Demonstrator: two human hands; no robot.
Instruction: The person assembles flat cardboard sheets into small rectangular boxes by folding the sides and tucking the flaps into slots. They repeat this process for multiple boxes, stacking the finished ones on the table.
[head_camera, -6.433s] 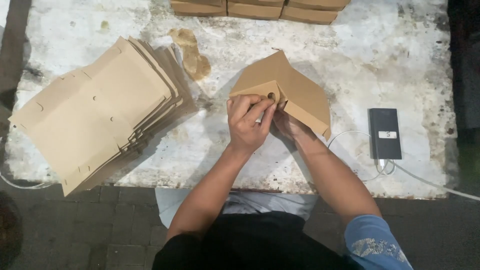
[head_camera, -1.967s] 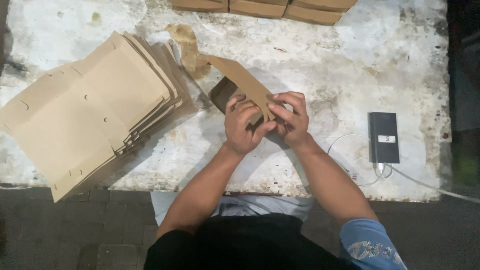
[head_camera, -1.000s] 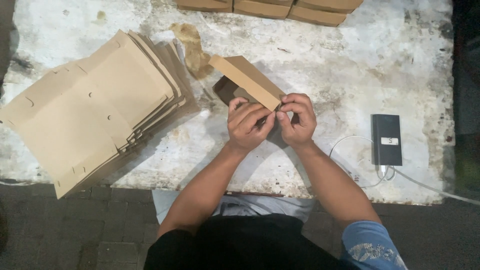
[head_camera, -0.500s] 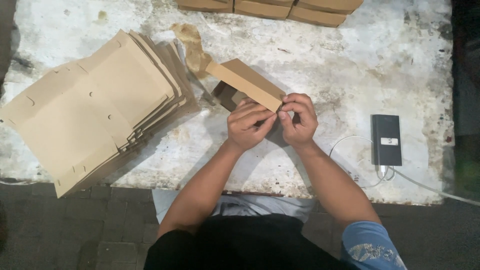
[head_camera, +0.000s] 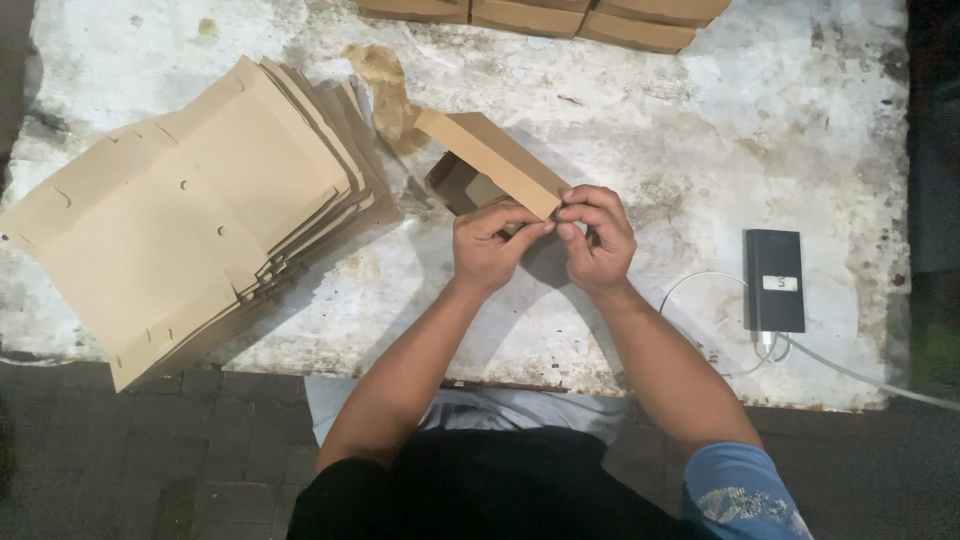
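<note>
Both hands are working at the near corner of a half-formed brown cardboard box (head_camera: 490, 160), which is sitting toward the middle of the white, stained worktop (head_camera: 650, 110), just right of a fanned stack of flat box blanks (head_camera: 190, 220).

Left hand (head_camera: 490, 245) is closed in a pinch on the box's near end, fingertips curling over the edge. Right hand (head_camera: 597, 240) is pinching the same corner from the other side, thumb and forefinger pressed together on the card. The two hands are almost touching each other.

The box is lying tilted, its long side panel facing up and its open, dark inside showing to the left of that panel.

Handling, as a judgement: thin card, light, likely lifting with no effort. It is stiff along the flat panels but giving at the scored folds, so it is probably bending or creasing if squeezed mid-panel. The surface looks matte and dry, not slippery. Best hold seems to be at corners and folded edges, where the hands are gripping now.

Also on the worktop: a dark power bank (head_camera: 774, 280) with a white cable (head_camera: 850, 372), well to the right, and finished boxes (head_camera: 540, 12) along the far edge.
</note>
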